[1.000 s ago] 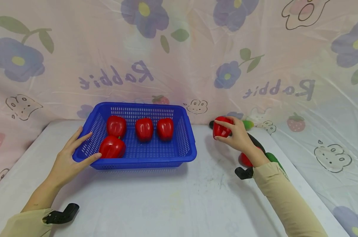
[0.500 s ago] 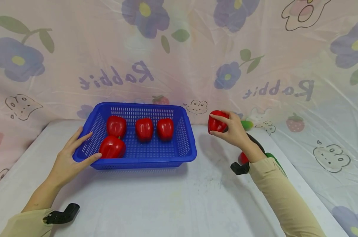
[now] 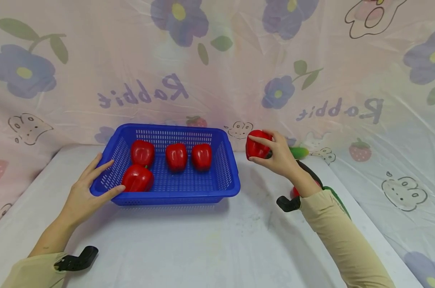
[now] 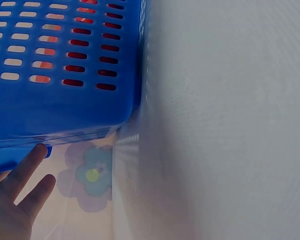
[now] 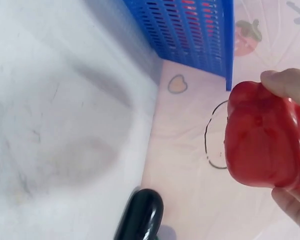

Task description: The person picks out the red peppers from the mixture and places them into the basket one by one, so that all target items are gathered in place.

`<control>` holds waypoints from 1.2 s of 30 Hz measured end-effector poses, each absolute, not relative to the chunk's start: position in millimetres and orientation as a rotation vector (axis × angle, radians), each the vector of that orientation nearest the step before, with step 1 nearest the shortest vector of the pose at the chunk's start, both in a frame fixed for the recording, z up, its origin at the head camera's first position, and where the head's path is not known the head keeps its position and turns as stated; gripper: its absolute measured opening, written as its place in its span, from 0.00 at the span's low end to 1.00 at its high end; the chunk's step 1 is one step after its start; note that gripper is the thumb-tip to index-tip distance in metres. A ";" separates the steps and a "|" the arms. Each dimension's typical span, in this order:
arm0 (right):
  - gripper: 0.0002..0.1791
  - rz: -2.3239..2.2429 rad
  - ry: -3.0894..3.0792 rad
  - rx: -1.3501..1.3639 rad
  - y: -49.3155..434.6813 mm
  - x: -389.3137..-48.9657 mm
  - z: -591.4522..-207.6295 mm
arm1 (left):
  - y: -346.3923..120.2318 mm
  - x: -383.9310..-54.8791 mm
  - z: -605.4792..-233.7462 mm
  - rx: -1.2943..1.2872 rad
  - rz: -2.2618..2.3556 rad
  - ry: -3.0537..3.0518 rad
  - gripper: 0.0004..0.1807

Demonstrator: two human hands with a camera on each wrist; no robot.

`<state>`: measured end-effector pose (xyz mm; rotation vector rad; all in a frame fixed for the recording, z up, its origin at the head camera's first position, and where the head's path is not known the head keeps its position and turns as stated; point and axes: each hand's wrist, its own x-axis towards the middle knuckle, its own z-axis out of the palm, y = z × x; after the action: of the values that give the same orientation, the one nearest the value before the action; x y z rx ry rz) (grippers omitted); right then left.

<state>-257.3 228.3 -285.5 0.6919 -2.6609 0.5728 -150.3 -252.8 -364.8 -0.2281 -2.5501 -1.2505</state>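
Observation:
My right hand (image 3: 280,157) grips a red bell pepper (image 3: 256,145) between thumb and fingers, to the right of a blue plastic basket (image 3: 178,195). In the right wrist view the pepper (image 5: 262,137) is held up off the table, its lobed surface turned to the camera. Spread across the basket's left end, my left hand (image 3: 82,196) has its thumb at the front rim and its fingers extended along the side. Several more red bell peppers (image 3: 176,157) sit inside the basket, two toward the left and two toward the middle.
Behind and under my right forearm lie a dark long vegetable (image 3: 308,172), a green one (image 3: 299,152) and another red item (image 3: 294,192), partly hidden. A black rounded end (image 5: 142,212) shows in the right wrist view. A patterned cloth (image 3: 217,80) hangs behind the white table (image 3: 188,248).
My right hand has lifted the red bell pepper and carried it left, nearer the basket. The left hand and the basket stay in place.

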 end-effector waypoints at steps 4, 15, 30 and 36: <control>0.32 0.583 -2.641 0.731 223.1 -256.3 -284.6 | -252.8 -150.4 -365.3 -0.228 -1.249 -2.546 0.41; 0.33 0.592 -2.625 0.802 210.1 -253.2 -281.0 | -252.7 -150.2 -365.1 -0.223 -1.246 -2.555 0.40; 0.33 0.604 -2.615 0.886 187.3 -256.0 -272.3 | -252.4 -150.4 -365.7 -0.216 -1.251 -2.545 0.40; 0.33 0.604 -2.595 0.926 177.4 -257.9 -268.6 | -252.9 -150.3 -365.8 -0.221 -1.255 -2.537 0.41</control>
<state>-257.9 177.4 -268.6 0.9258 -2.5952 0.6044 -150.3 -252.9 -365.8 -0.2207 -2.5370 -1.2546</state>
